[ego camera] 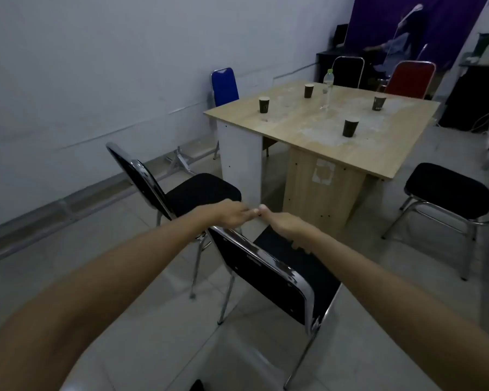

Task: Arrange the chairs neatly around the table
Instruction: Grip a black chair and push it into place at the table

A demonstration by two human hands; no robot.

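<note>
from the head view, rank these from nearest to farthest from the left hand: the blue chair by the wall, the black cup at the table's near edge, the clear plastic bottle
1. Black paper cup at the table's near edge, ahead and to the right of the left hand.
2. Clear plastic bottle, mid-table, farther back.
3. Blue padded chair, behind the table's far left corner, by the wall; close to the bottle in depth, so this order is tentative.

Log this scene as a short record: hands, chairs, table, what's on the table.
left hand: over the nearest black chair, grip unclear
right hand: beside the left, fingertips nearly meeting, grip unclear
second black chair: left of it, near table corner
third black chair: right side, apart from table
far chairs: blue chair, red chair
table: wooden top
on table: four dark paper cups, one plastic bottle
</note>
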